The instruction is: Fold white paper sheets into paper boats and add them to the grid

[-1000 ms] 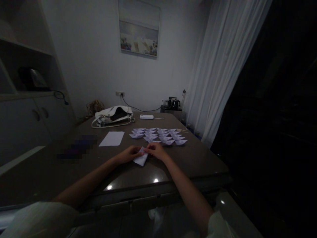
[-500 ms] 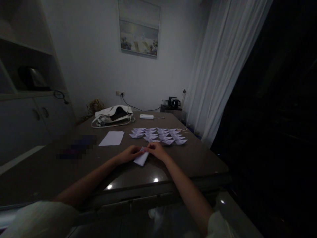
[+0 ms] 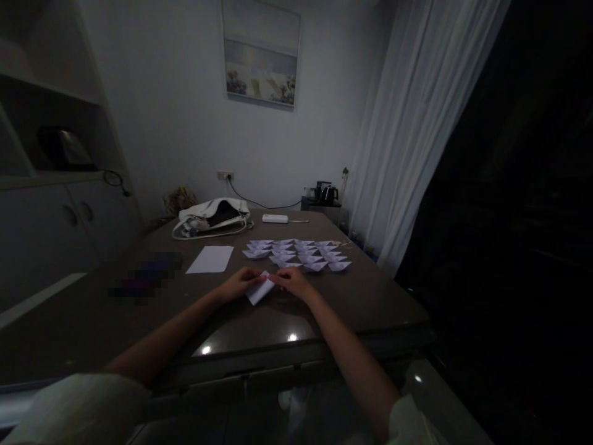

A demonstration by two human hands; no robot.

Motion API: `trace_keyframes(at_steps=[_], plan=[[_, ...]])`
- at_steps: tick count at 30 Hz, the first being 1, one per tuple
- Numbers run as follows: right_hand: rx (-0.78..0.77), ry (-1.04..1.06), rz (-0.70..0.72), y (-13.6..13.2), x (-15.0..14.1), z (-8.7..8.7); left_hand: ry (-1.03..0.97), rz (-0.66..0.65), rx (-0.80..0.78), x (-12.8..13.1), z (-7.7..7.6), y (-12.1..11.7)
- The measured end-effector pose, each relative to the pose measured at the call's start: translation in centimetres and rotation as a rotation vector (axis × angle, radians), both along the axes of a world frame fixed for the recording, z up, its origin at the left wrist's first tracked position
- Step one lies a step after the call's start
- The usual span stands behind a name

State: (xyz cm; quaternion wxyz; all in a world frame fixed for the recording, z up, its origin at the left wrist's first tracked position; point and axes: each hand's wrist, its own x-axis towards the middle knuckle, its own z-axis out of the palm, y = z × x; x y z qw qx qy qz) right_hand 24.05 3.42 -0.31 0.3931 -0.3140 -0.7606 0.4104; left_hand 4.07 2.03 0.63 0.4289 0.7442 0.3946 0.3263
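Between my two hands, near the front of the dark table (image 3: 352, 303), is a folded piece of white paper (image 3: 259, 292). My left hand (image 3: 238, 284) pinches its upper left side, while the fingers of my right hand (image 3: 293, 282) close on its upper right corner. The paper slants, its lower end pointing down and left; my fingers hide part of its top edge. Just beyond my hands, several folded paper boats (image 3: 306, 252) stand in rows. To the left lies a stack of flat white paper (image 3: 210, 259).
A white handbag (image 3: 213, 216) sits at the table's far left. Near the back edge is a white device (image 3: 275, 219) with a cable. A blurred dark patch (image 3: 146, 275) covers something on the left. A pale curtain (image 3: 393, 123) hangs at the right.
The folded paper has turned slightly and shifted a little left and up, its lower end swinging left. Both hands still grip it; my left hand has moved slightly away from me.
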Motion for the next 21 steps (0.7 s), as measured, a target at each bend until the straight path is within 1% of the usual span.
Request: trace_keyframes(at_steps=[9, 15, 21], plan=[[-0.079, 0.083, -0.039, 0.62, 0.04, -0.84, -0.028, -0.014, -0.007, -0.04, 0.09, -0.47], [-0.082, 0.027, -0.02, 0.8, 0.11, -0.96, -0.033, -0.002, 0.013, 0.09, -0.04, -0.44], [-0.074, 0.001, -0.016, 0.79, 0.01, -0.93, -0.026, 0.0, 0.013, 0.26, 0.36, -0.49]])
